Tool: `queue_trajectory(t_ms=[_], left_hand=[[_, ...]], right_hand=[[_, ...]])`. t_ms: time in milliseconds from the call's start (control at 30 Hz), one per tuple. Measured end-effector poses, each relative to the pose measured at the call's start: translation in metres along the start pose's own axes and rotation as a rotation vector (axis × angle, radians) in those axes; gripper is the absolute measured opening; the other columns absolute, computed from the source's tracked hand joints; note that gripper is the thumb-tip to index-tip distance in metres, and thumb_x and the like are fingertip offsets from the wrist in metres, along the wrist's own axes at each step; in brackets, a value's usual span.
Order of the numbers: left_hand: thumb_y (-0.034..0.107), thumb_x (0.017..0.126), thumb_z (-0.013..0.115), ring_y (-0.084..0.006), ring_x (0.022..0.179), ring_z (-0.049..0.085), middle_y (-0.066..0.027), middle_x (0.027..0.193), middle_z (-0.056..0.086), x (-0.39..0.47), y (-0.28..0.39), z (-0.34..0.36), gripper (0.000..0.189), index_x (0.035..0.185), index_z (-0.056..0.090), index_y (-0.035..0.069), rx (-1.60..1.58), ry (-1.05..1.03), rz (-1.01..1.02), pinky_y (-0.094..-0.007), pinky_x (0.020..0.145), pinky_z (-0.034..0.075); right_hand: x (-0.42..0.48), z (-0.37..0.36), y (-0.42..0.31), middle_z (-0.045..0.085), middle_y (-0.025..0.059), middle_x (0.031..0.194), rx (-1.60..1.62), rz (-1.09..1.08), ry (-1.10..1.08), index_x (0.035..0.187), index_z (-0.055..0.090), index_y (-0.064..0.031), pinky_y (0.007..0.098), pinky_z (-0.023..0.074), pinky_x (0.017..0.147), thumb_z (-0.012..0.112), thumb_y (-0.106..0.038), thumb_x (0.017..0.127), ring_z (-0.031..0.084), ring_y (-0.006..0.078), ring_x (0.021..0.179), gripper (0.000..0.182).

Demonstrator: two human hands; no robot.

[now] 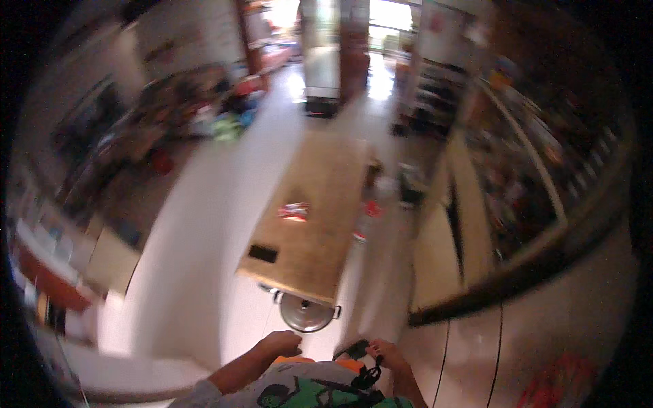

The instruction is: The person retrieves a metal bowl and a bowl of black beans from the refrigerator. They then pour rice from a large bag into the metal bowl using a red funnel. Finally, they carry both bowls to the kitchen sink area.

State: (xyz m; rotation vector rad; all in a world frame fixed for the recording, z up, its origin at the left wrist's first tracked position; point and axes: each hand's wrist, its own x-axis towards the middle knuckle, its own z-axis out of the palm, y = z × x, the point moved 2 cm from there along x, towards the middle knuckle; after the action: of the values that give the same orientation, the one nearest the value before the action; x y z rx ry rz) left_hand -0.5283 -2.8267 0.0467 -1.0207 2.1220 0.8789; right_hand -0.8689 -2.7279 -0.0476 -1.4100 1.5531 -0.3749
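At the front of my body, my left hand [279, 343] hangs with its fingers curled. I see nothing in it, though blur hides the inside of the grip. My right hand [386, 353] holds a small black object [357, 349], too blurred to name, with a black cord [368, 376] looped below it. Just ahead of both hands, a lidded metal pot [306, 312] with side handles stands low at the near end of a long wooden table [316, 245]. A dark flat rectangular object [263, 253] and a red and white packet [294, 211] lie on the tabletop.
Light floor [189, 229] runs along the table's left side. To the right stands a pale wooden cabinet [438, 255] beside a cluttered, dark-edged shelf or counter [520, 204]. Bottles [365, 224] are near the table's right edge. Bright doorways [390, 20] open at the far end.
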Motion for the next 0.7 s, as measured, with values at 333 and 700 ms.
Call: queue_trajectory(t_ms=[333,700], left_hand=[[0.033,0.09,0.057,-0.0337,0.104,0.059,-0.0156,0.108,0.062,-0.098,-0.059,0.041,0.033,0.114,0.061,0.011,-0.515,0.48,-0.468,-0.0452,0.086,0.051],[0.037,0.086,0.06,-0.035,0.103,0.062,-0.019,0.108,0.063,-0.199,-0.243,0.166,0.038,0.108,0.064,0.006,-0.587,0.34,-0.598,-0.0485,0.087,0.051]], right_hand=[[0.143,-0.063,-0.087,0.069,0.0118,0.083,-0.307,-0.168,0.06,0.096,0.065,-0.0058,0.0368,0.0524,0.07,0.067,-0.031,0.087,0.066,0.0247,0.073,0.026],[0.139,0.197,-0.255,0.069,0.0202,0.098,-0.467,-0.157,-0.643,0.106,0.061,0.0007,0.0429,0.0527,0.077,0.066,-0.035,0.088,0.067,0.0346,0.09,0.041]])
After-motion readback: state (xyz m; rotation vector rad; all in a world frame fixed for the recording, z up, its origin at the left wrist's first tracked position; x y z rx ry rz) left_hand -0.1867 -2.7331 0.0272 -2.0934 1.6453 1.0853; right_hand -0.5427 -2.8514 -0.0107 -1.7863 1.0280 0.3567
